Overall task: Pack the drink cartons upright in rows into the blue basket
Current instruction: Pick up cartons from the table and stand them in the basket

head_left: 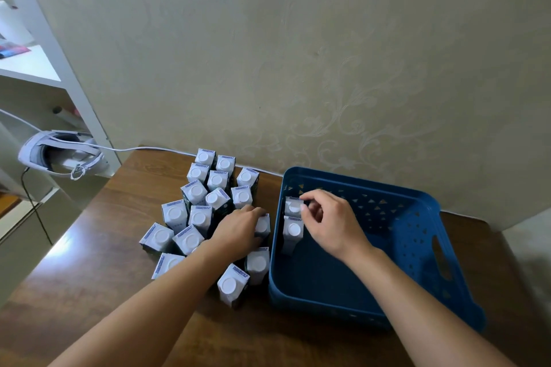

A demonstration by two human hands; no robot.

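Observation:
A blue basket (417,247) with triangle holes stands on the right of the wooden table. Two drink cartons with white caps stand upright along its left wall: a far carton (293,206) and a near carton (292,231). My right hand (331,219) reaches into the basket, its fingertips pinching the far carton's top edge. Left of the basket, several more cartons (196,211) stand upright in a loose cluster. My left hand (238,228) lies over the cluster, closed around one carton (262,226) just outside the basket's left wall.
A patterned wall runs close behind the table (104,262). A white headset (56,155) with a cable lies on a lower surface at the far left, beside white shelving (44,68). The table's right edge falls just beyond the basket.

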